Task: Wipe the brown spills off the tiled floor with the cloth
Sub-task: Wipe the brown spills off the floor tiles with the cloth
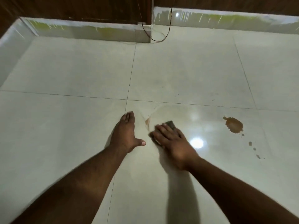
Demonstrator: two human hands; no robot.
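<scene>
My right hand [171, 141] presses flat on a small dark cloth [170, 124] on the pale tiled floor [64, 70]; only the cloth's far corner and left edge show past my fingers. A thin brown smear [147, 122] lies just left of the cloth, with a faint wet arc beyond it. A larger brown spill [233, 125] sits to the right, and small brown drops [254, 148] trail from it toward me. My left hand [127, 131] rests flat on the floor left of the smear, fingers straight, thumb out.
A low white tiled skirting [84, 31] runs along the far wall under dark wood panels [80, 7]. A thin dark cable [161, 38] hangs down at the wall corner and loops onto the floor. Bright light reflections [196, 143] shine near my right hand.
</scene>
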